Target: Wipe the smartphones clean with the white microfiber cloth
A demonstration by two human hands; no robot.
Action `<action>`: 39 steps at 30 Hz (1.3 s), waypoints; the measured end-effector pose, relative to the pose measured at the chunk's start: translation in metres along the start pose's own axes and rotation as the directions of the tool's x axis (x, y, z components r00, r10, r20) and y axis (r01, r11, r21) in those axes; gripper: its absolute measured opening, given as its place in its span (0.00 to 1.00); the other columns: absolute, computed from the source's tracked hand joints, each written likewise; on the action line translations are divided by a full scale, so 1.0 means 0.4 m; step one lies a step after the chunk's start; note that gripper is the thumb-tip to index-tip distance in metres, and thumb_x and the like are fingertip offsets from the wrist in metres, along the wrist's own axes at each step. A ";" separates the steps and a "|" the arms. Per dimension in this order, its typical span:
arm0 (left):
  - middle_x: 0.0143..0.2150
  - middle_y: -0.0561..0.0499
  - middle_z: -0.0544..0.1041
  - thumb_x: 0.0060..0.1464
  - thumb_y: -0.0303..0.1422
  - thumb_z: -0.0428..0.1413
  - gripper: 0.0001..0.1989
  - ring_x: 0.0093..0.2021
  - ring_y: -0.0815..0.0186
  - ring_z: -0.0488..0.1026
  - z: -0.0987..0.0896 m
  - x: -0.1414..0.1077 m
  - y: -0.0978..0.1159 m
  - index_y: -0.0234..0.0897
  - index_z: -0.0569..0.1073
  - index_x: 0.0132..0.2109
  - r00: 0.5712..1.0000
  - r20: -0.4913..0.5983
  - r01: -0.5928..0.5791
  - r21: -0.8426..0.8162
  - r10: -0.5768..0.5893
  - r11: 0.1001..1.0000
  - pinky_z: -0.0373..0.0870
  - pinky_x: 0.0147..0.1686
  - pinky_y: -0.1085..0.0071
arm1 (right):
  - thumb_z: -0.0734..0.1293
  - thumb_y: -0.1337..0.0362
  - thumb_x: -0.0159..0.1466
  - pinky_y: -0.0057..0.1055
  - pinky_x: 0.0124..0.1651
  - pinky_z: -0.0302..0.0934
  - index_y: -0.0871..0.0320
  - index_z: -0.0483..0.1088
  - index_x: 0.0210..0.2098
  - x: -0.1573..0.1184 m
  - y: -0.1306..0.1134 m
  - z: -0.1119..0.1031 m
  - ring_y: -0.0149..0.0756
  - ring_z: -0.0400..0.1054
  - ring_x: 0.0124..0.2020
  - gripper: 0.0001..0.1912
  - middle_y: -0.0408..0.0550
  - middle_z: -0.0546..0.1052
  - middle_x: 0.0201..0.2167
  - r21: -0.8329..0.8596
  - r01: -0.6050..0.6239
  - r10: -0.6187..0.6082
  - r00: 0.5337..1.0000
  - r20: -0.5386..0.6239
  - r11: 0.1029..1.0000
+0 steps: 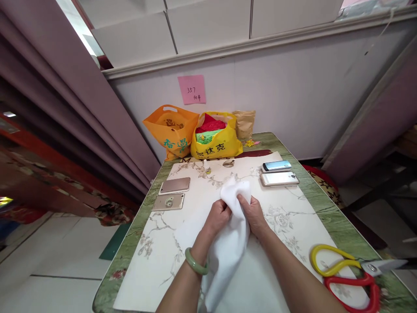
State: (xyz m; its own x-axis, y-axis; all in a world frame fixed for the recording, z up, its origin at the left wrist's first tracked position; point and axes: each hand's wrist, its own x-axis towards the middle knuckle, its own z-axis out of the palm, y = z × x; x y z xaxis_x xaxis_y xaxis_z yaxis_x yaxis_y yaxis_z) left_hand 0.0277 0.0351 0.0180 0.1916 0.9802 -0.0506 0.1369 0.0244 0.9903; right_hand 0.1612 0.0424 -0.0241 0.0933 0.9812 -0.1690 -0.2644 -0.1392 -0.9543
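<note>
A soft white cloth (233, 234) is bunched up over the middle of the floral sheet, its lower part hanging towards me. My left hand (219, 217), with a green bangle (196, 262) on the wrist, pinches the cloth's left edge with curled fingers. On the other side my right hand (253, 214) grips it, thumb on top and fingers partly hidden behind the fabric. Both hands are close together near the cloth's upper end.
Scissors (355, 274) with yellow and red handles lie at the front right. Phones lie left (175, 184) and right (279, 178) on the floral sheet (156, 261). An orange bag (174, 130), a yellow bag (216, 145) and a brown paper bag (244, 124) stand at the back.
</note>
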 end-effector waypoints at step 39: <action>0.26 0.50 0.76 0.39 0.34 0.66 0.13 0.23 0.67 0.70 -0.122 -0.128 -0.017 0.33 0.77 0.34 0.938 0.208 0.303 -0.100 -0.278 0.948 0.63 0.19 0.74 | 0.73 0.49 0.51 0.35 0.36 0.68 0.61 0.73 0.39 -0.017 -0.001 0.010 0.42 0.73 0.32 0.24 0.50 0.80 0.34 0.165 -0.034 0.039 0.999 -0.027 0.986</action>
State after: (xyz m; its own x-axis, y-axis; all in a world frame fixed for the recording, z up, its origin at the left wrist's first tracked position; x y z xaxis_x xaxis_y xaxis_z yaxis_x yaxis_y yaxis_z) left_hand -0.0307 -0.0055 0.0201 0.3435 0.8717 -0.3494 0.0909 0.3394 0.9362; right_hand 0.1569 0.0363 -0.0216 0.1086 0.9711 -0.2127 -0.4223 -0.1486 -0.8942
